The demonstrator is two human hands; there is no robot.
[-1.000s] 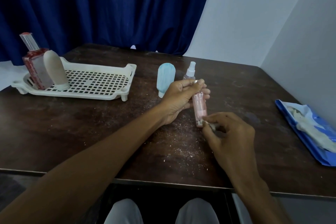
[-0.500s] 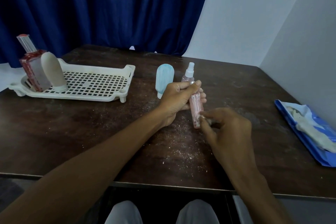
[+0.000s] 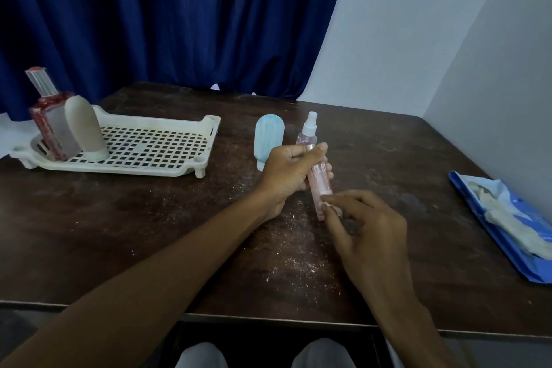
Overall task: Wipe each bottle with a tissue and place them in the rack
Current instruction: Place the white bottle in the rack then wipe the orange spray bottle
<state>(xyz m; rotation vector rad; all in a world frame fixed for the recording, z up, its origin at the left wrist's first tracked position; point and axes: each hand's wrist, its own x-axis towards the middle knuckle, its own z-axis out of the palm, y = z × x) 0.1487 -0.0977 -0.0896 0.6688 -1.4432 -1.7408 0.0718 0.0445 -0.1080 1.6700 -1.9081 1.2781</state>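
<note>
Left grip clenched round pink spray bottle; right grip pinching tissue, wiping. Two bottles racked; blue bottle left.

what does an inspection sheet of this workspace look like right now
surface: dark wooden table, scuffed, with pale crumbs strewn in front of the hands
job's things: pink spray bottle held tilted above the table; blue tube bottle standing on its cap on the table; white rack holding a red-trimmed glass bottle and a beige tube bottle at its left end
clutter: blue tissue pack, open, at the right edge
hands: left hand gripping the spray bottle; right hand pinching a small tissue against the bottle's lower part
cables: nothing seen
surroundings: blue curtain behind, white walls to the right
</note>
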